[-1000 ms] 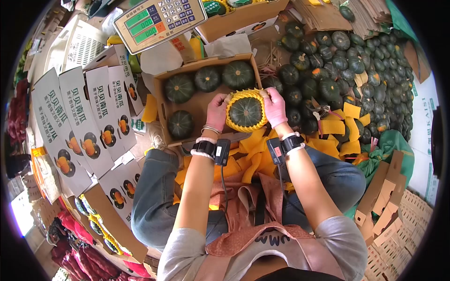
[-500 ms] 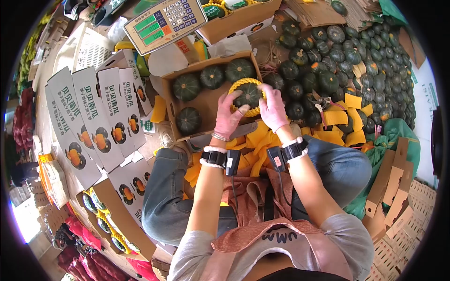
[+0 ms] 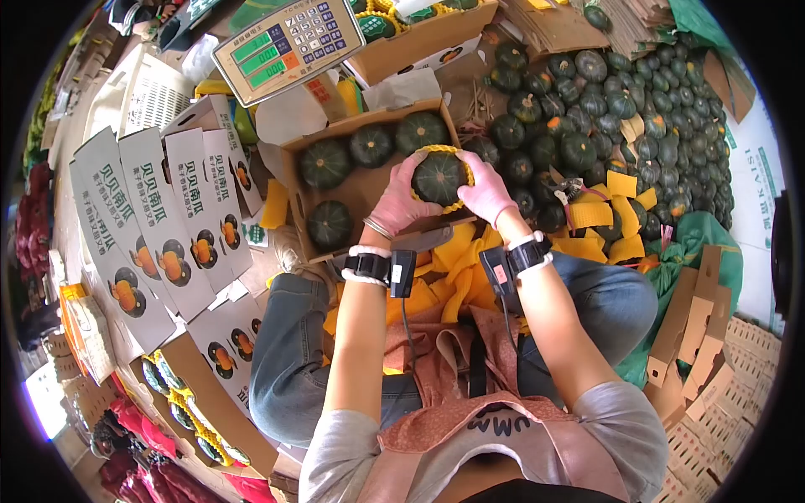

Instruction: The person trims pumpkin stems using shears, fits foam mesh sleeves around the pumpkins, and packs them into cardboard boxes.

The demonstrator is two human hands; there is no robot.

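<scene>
A dark green pumpkin (image 3: 438, 178) sits between my two hands above the right side of an open cardboard box (image 3: 367, 186). Yellow foam netting (image 3: 459, 204) wraps around its edge, leaving the top face bare. My left hand (image 3: 402, 201), in a pink glove, grips the pumpkin's left side. On the opposite side, my right hand (image 3: 489, 191), gloved too, presses against the pumpkin and its netting. Several unwrapped pumpkins lie in the box, among them one at the front left (image 3: 329, 225). The pumpkin's underside is hidden.
A digital scale (image 3: 289, 46) stands behind the box. Printed white cartons (image 3: 180, 218) lean at the left. A large heap of pumpkins (image 3: 620, 105) spreads to the right, beside loose yellow foam sleeves (image 3: 591, 215) and pruning shears (image 3: 567, 189). Flattened cardboard (image 3: 696, 327) lies at the lower right.
Both hands have shifted to lower grips on the pumpkin's sides. The netting has slid down around it, so more of its dark top shows. The camera view has shifted slightly.
</scene>
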